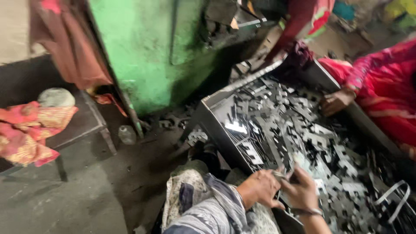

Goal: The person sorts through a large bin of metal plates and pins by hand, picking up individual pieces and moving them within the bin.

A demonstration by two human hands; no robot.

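A large metal tray on the floor holds a heap of flat grey stamped metal pieces. At its near rim my left hand and my right hand are close together, both gripping a few thin metal pieces between the fingers. My right wrist wears a bangle. My knee in patterned grey cloth lies just left of the hands.
Another person's hand rests in the tray at the far right, with a pink sleeve. A green machine body stands behind. A low bench carries red cloth. A small bottle sits on the floor.
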